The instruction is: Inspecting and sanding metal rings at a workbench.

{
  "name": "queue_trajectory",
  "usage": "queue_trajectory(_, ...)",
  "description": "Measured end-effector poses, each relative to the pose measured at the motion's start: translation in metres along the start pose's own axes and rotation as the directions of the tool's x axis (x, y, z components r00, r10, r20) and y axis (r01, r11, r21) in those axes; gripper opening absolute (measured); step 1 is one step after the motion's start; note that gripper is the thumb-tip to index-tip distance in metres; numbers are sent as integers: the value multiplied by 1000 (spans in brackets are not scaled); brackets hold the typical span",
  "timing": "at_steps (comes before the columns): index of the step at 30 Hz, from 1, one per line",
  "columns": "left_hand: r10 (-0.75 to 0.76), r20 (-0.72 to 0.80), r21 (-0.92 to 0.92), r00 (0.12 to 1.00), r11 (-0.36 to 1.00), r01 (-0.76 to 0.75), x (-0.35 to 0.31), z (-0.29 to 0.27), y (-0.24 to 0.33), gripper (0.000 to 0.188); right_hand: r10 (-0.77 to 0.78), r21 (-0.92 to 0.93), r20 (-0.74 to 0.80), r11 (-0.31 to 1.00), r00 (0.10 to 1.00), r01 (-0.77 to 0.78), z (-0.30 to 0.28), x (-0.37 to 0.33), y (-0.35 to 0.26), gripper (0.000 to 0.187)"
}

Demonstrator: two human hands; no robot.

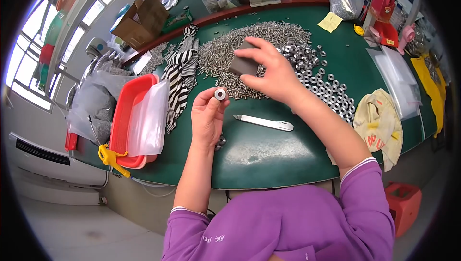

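My left hand (207, 117) holds a small round metal bearing-like ring (220, 94) upright between thumb and fingertips, above the green table (269, 155). My right hand (273, 71) is raised over a big heap of small metal pins (225, 52) and grips a dark grey block (243, 63) between thumb and fingers. Many more metal rings (326, 90) lie in loose rows to the right of that hand. A couple of rings (221, 141) sit on the table under my left wrist.
A white flat tool (265, 122) lies between my forearms. A striped cloth (181, 76), a red tray with clear bags (139, 117) and a yellow clip (111, 157) are at left. A cream cloth (382, 121) and plastic bags (398, 81) lie right. Boxes and bowls line the far edge.
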State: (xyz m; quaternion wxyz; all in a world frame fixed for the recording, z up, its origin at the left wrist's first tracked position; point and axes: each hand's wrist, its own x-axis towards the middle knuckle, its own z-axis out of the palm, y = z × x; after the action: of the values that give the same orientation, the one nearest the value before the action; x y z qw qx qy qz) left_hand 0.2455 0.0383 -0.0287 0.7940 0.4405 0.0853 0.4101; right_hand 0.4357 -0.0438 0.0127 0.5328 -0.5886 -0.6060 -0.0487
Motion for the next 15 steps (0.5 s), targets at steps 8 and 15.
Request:
queue_trajectory(8,87,-6,240,996,967,-83,-1,4,2,26,80,121,55,989,995,-86,-9,3,-12,50)
queue_trajectory(15,111,-3,233,994,967,-107,1,7,3,29,66,165,102,983,993,-82,-8,3,-14,50)
